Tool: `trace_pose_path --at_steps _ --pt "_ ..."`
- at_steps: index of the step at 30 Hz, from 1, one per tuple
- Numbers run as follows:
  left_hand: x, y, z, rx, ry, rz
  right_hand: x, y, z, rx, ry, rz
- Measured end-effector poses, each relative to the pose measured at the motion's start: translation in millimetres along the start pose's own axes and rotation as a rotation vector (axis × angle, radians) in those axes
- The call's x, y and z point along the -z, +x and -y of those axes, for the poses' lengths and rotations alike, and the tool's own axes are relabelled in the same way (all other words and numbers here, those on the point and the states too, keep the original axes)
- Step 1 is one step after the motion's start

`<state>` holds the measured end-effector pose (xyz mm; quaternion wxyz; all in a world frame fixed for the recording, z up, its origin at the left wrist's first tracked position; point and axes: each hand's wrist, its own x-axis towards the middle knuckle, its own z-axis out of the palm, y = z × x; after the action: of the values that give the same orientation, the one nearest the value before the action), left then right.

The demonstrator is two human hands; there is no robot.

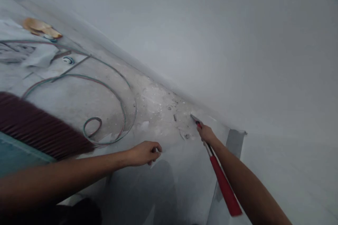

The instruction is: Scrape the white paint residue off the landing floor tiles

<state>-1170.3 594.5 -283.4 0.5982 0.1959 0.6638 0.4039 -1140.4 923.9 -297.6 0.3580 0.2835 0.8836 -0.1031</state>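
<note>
A: How many hands appear, and what does each grip?

B: Two. The right hand [206, 134], at 5 o'clock from frame centre, is closed on one red-handled tool [223, 182]; its handle runs back along the forearm toward 5 o'clock, and its metal tip touches the floor [79, 102] where that meets the wall [224, 42]. The left hand [145, 153], at 6 o'clock, has its fingers curled nearly shut; whether it holds anything cannot be told.

A: What lies nearer the viewer?

B: One dark red ribbed object [39, 126] over one teal surface [16, 154], at 8 o'clock.

A: And beyond the hands?

B: One patch of white debris [161, 107] just beside the tool tip, one looped cable [111, 95] at 9 o'clock, one small ring [68, 60], and farthest, at 10 o'clock, one tan scrap [41, 28].
</note>
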Motion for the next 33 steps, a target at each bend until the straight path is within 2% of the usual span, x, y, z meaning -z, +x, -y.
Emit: trace_pose_path --at_steps 3,8,11,13,16,19,21,22,24,27,29,31,33 --pt "1.2 -4.9 2.7 0.047 -0.016 -0.013 -5.0 -10.6 -3.5 0.008 0.035 0.083" --pt "-0.8 -2.7 -4.4 0.023 -0.034 0.019 26.8 22.8 1.9 -0.054 0.05 -0.074" --pt "-1.6 -0.2 -2.5 0.013 -0.028 0.006 26.1 22.7 -2.3 -0.038 0.114 -0.102" --pt "-2.0 -0.2 2.2 0.034 -0.038 0.018 4.9 -0.2 -12.6 -0.035 0.149 -0.15" --pt "-2.0 -0.7 7.9 0.067 -0.006 0.051 -54.8 -63.6 -33.9 -0.046 0.097 -0.136" --pt "-1.4 1.4 7.5 0.09 0.033 0.06 -118.3 -127.5 -44.3 -0.034 -0.03 0.096" --pt "-1.5 4.3 5.0 0.096 0.033 0.072 -138.3 -143.3 -37.3 -0.029 -0.098 0.177" --pt "-1.9 5.7 3.6 0.095 0.031 0.075 -137.5 -138.9 -29.8 -0.039 -0.118 0.172" --pt "-3.5 7.8 1.5 0.094 0.025 0.076 -113.9 -106.6 -10.0 -0.072 -0.126 0.087" --pt "-6.6 8.1 0.5 0.095 0.029 0.071 -44.2 -28.3 21.2 -0.056 -0.103 -0.081" --pt "-8.2 5.7 1.1 0.081 0.046 0.057 1.2 12.4 35.6 -0.036 -0.086 -0.116" --pt "-8.8 1.4 2.2 0.059 0.065 0.038 25.6 24.6 41.5 -0.01 -0.07 -0.118" --pt "-8.0 -4.1 3.8 0.047 0.068 0.038 19.1 5.5 38.0 0.031 -0.053 -0.104"
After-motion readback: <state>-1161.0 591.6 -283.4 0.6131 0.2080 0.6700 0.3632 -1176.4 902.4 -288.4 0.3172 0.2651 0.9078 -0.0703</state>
